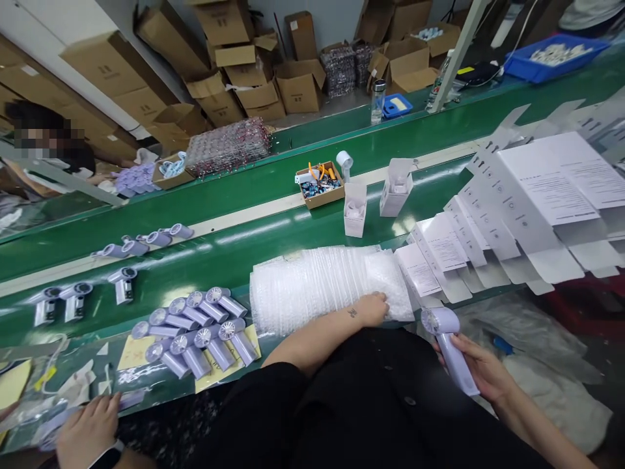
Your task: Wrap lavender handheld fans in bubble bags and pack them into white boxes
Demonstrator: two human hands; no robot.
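My right hand (481,368) is wrapped round the handle of a lavender handheld fan (454,355), its round grille head up, to the right of my body. Across my front reaches my left arm, and my left hand (374,309) rests with curled fingers on the top bag at the right end of a stack of bubble wrap bags (312,286); its fingertips are partly hidden. Left of that stack, several lavender fans (195,326) lie in two rows, partly over yellow paper. Directly right of the bags, several unfolded white printed boxes (439,244) overlap in a row.
On the green conveyor (219,251) stand two open white boxes (355,212) and a carton of small parts (319,189). More fans (124,283) lie farther left. A co-worker's hand (92,423) with a watch is at lower left. Cardboard cartons (297,85) fill the background.
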